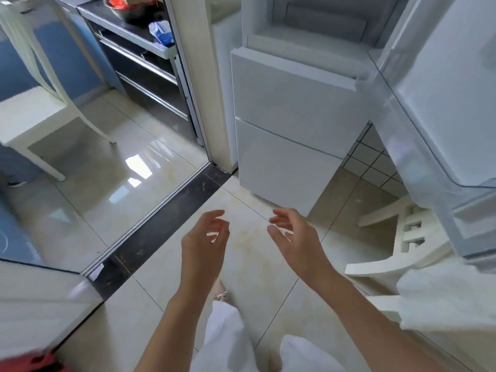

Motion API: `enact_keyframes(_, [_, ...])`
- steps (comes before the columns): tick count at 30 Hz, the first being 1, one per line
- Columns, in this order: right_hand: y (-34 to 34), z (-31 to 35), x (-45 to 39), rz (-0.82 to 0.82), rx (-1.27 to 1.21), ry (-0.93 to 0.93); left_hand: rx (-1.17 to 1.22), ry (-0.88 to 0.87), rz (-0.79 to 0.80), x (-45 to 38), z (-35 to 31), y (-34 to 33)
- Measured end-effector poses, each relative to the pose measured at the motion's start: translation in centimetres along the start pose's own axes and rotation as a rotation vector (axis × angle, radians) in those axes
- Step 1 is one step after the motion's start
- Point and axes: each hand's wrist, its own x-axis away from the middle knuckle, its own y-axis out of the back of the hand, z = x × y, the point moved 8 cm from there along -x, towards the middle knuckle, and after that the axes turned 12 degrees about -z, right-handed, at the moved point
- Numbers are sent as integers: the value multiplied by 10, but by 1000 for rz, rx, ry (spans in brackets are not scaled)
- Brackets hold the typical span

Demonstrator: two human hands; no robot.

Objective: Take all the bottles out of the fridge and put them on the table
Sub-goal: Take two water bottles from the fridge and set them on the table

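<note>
white fridge (pixel 290 108) door open; left hand (pixel 204 242), right hand (pixel 292 237) loosely spread, holding nothing.

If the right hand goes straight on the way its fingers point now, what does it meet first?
Probably the left hand: the right hand points its fingers leftward toward it, with only bare floor between, though depth is unclear.

**A home kitchen, seen from above**

A white fridge (pixel 290 108) is standing with its door (pixel 440 103) hanging open beside a tiled wall (pixel 373 159). Glossy beige floor tiles (pixel 139 162) are catching window light. A dark counter with drawers (pixel 142 65) is holding a bowl (pixel 126 6), and 2 white chairs (pixel 35 108) are sitting nearby.
</note>
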Motion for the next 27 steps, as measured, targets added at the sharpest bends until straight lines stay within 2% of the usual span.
enact_keyframes(5, [-30, 30, -77, -133, -30, -59, 37, -26, 148, -107, -5, -22])
enact_keyframes(13, [-46, 60, -166, -335, -51, -172, -2, -214, 366, -227, -43, -70])
enact_keyframes(19, [-22, 79, -235, -471, -53, -159, 87, -307, 420, -297, -93, -121])
enact_keyframes(27, [24, 111, -353, -541, -30, -62, 170, -373, 366, -395, -159, -205])
